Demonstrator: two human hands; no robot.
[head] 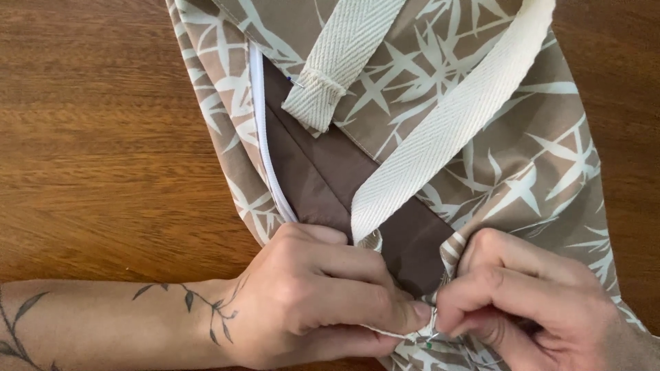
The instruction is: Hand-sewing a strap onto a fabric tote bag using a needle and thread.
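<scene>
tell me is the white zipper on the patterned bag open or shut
Open, at least along the stretch in view. The white zipper edge sits apart from the patterned bag flap, with brown lining showing between them. Its lower end hides under the left hand.

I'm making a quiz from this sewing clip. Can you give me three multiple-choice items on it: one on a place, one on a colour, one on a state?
1. Where does the white zipper run?
A. along the lining's left edge
B. across the right strap
C. on the bare table

2. What colour is the lining?
A. red
B. dark brown
C. blue

3. What are the left hand and right hand doing?
A. lying flat and open
B. pinching fabric together
C. holding scissors

Answers: 1 A, the zipper borders the lining on its left. 2 B, the inner cloth is plain dark brown. 3 B, the fingers of both hands meet on the leaf-print fabric.
</scene>
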